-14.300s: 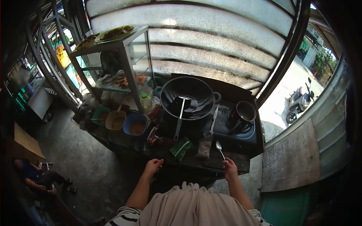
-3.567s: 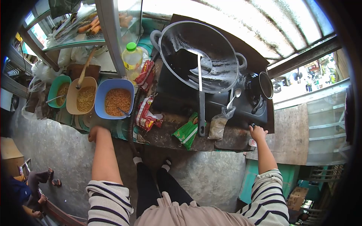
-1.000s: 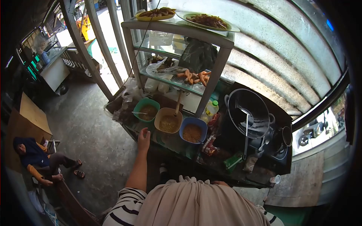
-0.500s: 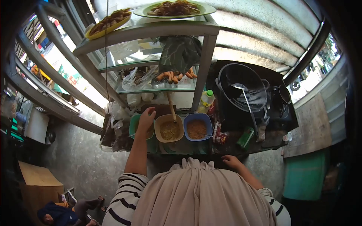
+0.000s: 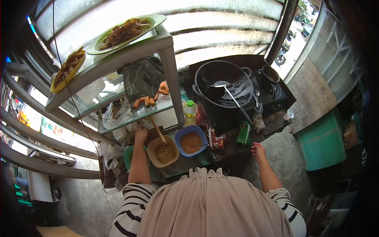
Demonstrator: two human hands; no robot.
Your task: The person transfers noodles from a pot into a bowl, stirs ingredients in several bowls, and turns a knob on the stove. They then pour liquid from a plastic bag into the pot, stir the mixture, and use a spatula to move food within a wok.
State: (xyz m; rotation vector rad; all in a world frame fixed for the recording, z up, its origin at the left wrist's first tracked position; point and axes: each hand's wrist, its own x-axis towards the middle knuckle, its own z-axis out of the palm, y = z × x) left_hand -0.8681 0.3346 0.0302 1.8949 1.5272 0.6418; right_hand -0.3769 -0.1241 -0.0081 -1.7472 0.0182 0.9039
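My left hand [image 5: 141, 134] reaches over the green bowl [image 5: 128, 158] to the foot of the glass display case, near a white plastic bag. Its fingers are partly hidden but look apart, with nothing visible in them. A beige bowl [image 5: 175, 159] of yellowish batter-like mix, with a wooden-handled utensil [image 5: 158, 130] in it, stands beside my left forearm. Next to it is a blue bowl [image 5: 204, 138] of orange-brown mix with a spoon. My right hand [image 5: 258, 151] hangs off the counter's front edge, fingers loosely curled but apart and holding nothing, near a green packet [image 5: 243, 133].
The display case [image 5: 170, 67] holds fried sausage-like pieces [image 5: 147, 101]; a green plate [image 5: 158, 19] and a yellow dish [image 5: 54, 85] of food sit on top. A large wok [image 5: 201, 93] with a ladle [image 5: 237, 102] is on the stove. A green-capped bottle [image 5: 190, 113] stands behind the blue bowl.
The view has turned to the right. My left hand has reached farther, from above the green bowl to the case's foot. My right hand has moved outward, away from my body.
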